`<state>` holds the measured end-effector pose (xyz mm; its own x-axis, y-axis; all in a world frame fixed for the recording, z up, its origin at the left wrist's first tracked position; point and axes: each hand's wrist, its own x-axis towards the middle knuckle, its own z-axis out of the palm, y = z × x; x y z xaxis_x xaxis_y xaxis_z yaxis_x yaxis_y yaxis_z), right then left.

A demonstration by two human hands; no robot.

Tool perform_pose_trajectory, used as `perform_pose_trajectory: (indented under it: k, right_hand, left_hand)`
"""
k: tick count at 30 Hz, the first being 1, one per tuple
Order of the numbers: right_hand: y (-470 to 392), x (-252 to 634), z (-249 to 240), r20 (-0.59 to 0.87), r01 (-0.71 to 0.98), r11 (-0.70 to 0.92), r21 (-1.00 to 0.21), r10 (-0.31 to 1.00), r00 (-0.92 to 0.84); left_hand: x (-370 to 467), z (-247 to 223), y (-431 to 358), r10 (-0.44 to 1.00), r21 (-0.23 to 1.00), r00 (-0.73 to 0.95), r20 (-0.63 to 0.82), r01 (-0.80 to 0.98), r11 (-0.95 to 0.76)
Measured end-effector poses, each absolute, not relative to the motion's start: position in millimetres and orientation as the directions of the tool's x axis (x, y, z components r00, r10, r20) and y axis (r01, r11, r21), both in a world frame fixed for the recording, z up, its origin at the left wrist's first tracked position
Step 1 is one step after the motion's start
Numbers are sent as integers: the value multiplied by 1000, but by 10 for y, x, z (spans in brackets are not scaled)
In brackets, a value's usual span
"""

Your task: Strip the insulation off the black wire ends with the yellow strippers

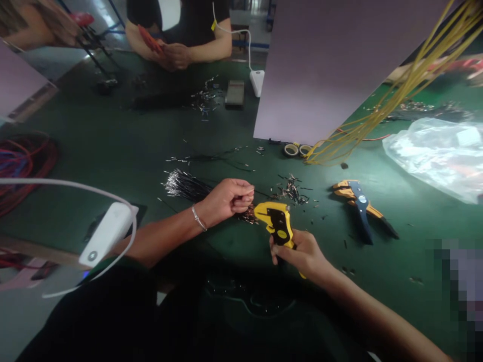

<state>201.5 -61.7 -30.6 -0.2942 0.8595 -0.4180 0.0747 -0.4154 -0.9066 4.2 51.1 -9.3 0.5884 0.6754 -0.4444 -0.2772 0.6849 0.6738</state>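
My right hand is wrapped round the handles of a yellow and black wire stripper, its head pointing up and left. Just left of the tool, my left hand is closed in a pinch on a thin black wire, whose end sticks out past the fingertips. Beneath and behind the left hand lies a bundle of black wires with silvery ends at the left. Copper-coloured bare ends show below that hand. Small cut pieces lie scattered beyond the stripper.
Blue and orange pliers rest at the right, near a clear plastic bag. Yellow wires hang past a pale panel, beside tape rolls. A white power bank with a cable is at left. Another person's hands are across the table.
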Motion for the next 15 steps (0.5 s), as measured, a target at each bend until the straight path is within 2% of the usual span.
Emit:
perform_pose_trajectory:
  k: [3,8,15]
  right_hand:
    - [-596,2029,-311,-431,37,-437,-899,865,-259]
    - [-611,2055,-323,-420,47,-429,-902,845,-332]
    - [-627,2078,-355,-410,-35,-451,-892,838,-360]
  left_hand:
    - [46,-76,500,698,690,569,-435,-288,664]
    - [35,-79,527,691,673,574,-440,-299,677]
    - [26,-128,553,688,666,573,-446,-301,683]
